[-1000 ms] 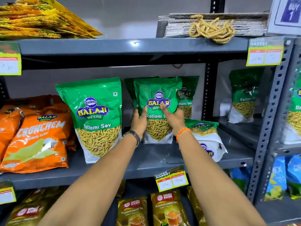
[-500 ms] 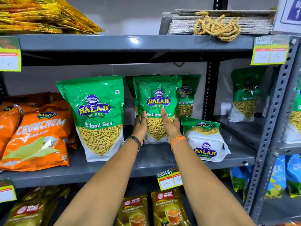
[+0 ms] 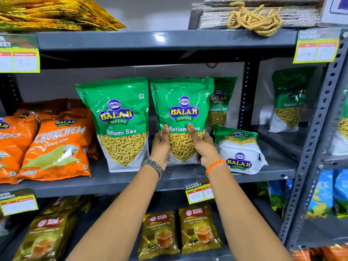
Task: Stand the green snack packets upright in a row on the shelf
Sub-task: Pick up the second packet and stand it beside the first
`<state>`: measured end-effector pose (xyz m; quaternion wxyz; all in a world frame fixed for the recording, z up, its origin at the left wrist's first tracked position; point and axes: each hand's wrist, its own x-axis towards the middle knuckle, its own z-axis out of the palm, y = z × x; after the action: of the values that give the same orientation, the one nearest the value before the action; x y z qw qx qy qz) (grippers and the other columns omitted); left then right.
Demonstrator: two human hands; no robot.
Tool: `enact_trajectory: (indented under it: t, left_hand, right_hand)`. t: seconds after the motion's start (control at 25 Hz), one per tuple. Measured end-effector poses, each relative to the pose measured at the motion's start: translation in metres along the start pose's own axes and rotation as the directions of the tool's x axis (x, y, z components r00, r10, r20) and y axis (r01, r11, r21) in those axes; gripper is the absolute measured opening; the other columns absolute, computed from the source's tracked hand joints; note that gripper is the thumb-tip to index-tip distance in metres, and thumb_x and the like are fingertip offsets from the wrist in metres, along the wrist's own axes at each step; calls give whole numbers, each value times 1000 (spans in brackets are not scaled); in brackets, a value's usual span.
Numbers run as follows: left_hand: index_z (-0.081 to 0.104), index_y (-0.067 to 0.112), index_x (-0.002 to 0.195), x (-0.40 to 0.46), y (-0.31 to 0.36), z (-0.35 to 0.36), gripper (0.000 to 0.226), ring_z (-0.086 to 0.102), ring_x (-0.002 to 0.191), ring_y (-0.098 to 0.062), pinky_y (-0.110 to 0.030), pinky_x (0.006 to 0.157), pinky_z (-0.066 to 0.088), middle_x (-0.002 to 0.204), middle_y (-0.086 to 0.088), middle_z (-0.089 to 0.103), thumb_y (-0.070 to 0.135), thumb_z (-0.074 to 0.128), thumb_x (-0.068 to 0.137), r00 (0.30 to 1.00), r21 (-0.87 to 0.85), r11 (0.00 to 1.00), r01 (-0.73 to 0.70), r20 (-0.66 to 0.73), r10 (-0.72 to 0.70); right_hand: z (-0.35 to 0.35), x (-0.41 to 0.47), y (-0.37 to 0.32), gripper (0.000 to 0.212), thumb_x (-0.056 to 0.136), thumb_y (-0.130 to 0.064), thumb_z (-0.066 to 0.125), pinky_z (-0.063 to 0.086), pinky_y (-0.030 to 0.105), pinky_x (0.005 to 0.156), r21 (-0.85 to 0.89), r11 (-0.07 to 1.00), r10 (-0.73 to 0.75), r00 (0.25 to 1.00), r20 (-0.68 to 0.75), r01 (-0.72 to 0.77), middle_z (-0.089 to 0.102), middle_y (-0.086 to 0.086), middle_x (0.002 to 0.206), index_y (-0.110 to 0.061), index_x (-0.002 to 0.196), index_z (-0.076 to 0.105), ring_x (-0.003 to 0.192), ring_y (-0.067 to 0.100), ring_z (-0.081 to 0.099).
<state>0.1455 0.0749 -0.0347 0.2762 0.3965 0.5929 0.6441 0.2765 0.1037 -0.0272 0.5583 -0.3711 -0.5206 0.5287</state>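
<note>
I hold one green packet with both my hands, low on its two sides. My left hand grips its left lower edge, with the thumb pressed flat on the front, and my right hand grips the right lower edge in the same way. The two hands are apart, with the yellow snack window of the packet between them. The packet stands upright on the grey shelf, and its bottom is hidden behind my wrists, so I cannot tell if it rests fully on the board.

Just to its left stands a second green packet, also upright, and the two edges are almost touching. Behind my packet, on the right, a third green packet stands near the back wall, partly covered. To the right of my right hand, one more green packet lies tilted back with its white bottom toward me.

On the left part of the same shelf the orange bags lean backward. A price tag hangs on the shelf edge under my right arm. I wear a metal watch on the left wrist and an orange thread band on the right wrist.
</note>
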Motion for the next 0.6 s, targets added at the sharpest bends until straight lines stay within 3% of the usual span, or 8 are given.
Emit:
enact_trajectory:
  t: [0.08, 0.24, 0.44, 0.48, 0.56, 0.6]
  left_hand:
    - [23, 22, 159, -1, 1, -1, 90, 36, 147, -27, -34, 109, 36, 165, -3, 26, 76, 33, 87, 1000, 1, 1000, 9, 4, -9]
    - [25, 19, 158, -2, 6, -3, 89, 32, 149, -28, -37, 113, 31, 165, -5, 27, 74, 32, 89, 1000, 34, 999, -4, 3, 4]
    - [23, 19, 158, -6, 13, -12, 92, 40, 143, -32, -39, 105, 42, 164, -9, 28, 77, 30, 87, 998, 79, 995, 60, -22, -59]
    - [23, 19, 158, -7, 14, -13, 92, 46, 138, -30, -34, 101, 46, 164, -8, 29, 77, 29, 87, 998, 94, 994, 64, -19, -62]
    - [24, 20, 158, -11, 17, -11, 90, 57, 124, -27, -17, 77, 51, 163, -7, 31, 76, 29, 88, 998, 89, 994, 62, -25, -60]
    - [25, 19, 157, -13, 17, -10, 86, 55, 127, -28, -14, 71, 48, 162, -7, 32, 73, 31, 90, 998, 64, 996, 60, -36, -58]
  right_hand:
    - [0, -4, -3, 140, 29, -92, 70, 45, 45, 112, -4, 1000, 3, 1000, -4, -3, 58, 6, 147, -21, 148, 49, 132, 24, 58]
    - [1, -8, -7, 149, 25, -95, 67, 44, 46, 113, -11, 1000, 12, 1000, 8, -12, 55, 7, 151, -19, 151, 46, 136, 25, 54]
    - [8, -5, -7, 151, 23, -93, 70, 45, 48, 112, 0, 1000, 20, 999, 38, -20, 52, 9, 153, -18, 151, 44, 137, 27, 54]
    - [8, -5, -7, 150, 23, -92, 71, 45, 48, 112, 9, 1000, 23, 999, 37, -23, 52, 9, 153, -18, 151, 45, 137, 27, 54]
    - [8, -7, -9, 145, 28, -89, 73, 45, 48, 113, 20, 1000, 23, 999, 45, -24, 51, 10, 154, -18, 151, 44, 138, 27, 53]
    - [8, -9, -12, 139, 35, -87, 74, 44, 47, 114, 20, 999, 25, 998, 53, -26, 50, 10, 154, -17, 152, 44, 139, 27, 52]
